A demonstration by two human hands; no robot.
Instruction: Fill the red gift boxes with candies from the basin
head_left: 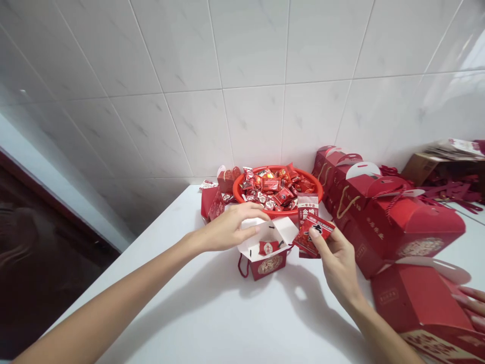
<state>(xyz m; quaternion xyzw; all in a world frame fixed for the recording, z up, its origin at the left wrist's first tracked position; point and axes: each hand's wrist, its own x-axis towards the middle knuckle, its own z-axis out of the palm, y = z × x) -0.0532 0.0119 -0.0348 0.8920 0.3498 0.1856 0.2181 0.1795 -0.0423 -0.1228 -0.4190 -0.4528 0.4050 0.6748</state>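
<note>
A small red gift box (pixel 267 268) stands upright on the table with its white-lined flaps spread open. Inside it lies a red wrapped candy (pixel 268 247). My left hand (pixel 238 225) is at the back left of this box, thumb on one side of a white flap and fingers over the other. To the right of the box, my right hand (pixel 337 255) pinches a red snack packet (pixel 311 233) between thumb and fingers. A longer red and white packet (pixel 307 202) is held behind it in the same grip. The undersides of both packets are partly hidden.
A red basin (pixel 238 189) heaped with wrapped candies stands against the tiled wall. Closed red gift boxes (pixel 409 222) line the right side. Another person's hand (pixel 472 303) touches the nearest one. A brown carton (pixel 420 169) and dark red ribbons (pixel 450 194) lie far right.
</note>
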